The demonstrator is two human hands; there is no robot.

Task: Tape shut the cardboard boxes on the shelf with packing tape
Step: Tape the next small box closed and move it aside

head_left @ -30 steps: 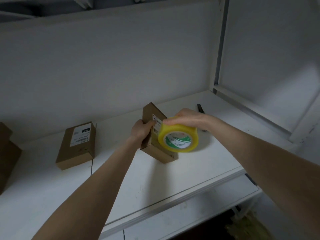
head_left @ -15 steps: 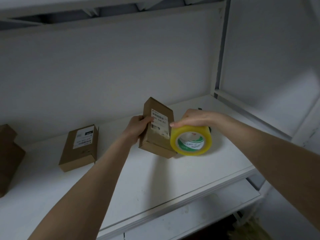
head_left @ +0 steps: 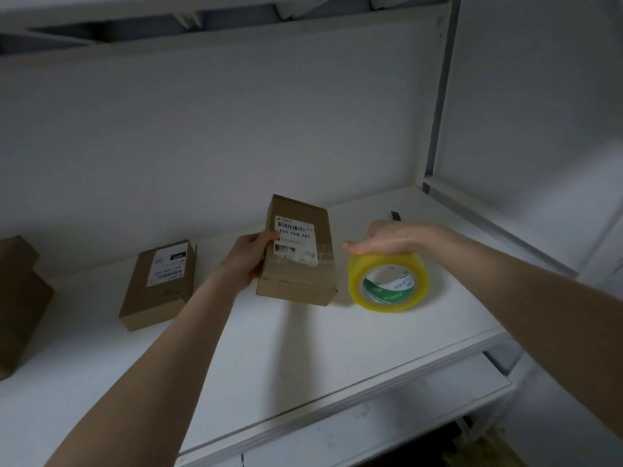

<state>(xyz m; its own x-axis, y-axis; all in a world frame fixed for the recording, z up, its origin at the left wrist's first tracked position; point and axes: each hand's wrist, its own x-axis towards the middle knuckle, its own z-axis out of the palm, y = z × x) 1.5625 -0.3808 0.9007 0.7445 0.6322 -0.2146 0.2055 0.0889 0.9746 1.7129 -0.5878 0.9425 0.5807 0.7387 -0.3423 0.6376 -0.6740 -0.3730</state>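
Head view, middle of the shelf [head_left: 303,348]. Grips the cardboard box [head_left: 298,261] with the left hand [head_left: 247,261]: fingers wrapped round its left edge, thumb on the face beside the white label [head_left: 295,237]. Holds it tilted on end, label face turned toward the camera; cannot tell whether its lower end rests on the shelf or hangs just above. Clasps the yellow tape roll [head_left: 387,283] from above with the right hand [head_left: 391,235], palm and fingers draped over its rim, thumb pointing toward the box.

Compared with a second ago: roll no longer pressed against the box face but drawn off to the right, just beside the box with a clear gap between them. Box swung round as well, showing much more of its label side than before. Shows a faint glossy band across the lower part of the label, probably tape already laid; cannot tell whether a strand still runs from roll to box.

Suggests one pass of tape pulled across, with cutting and smoothing down probably next.

Leaves a second box [head_left: 160,284] lying flat toward the left, a third box [head_left: 17,298] at the left edge, and a dark tool [head_left: 396,216] near the back edge behind the right hand.
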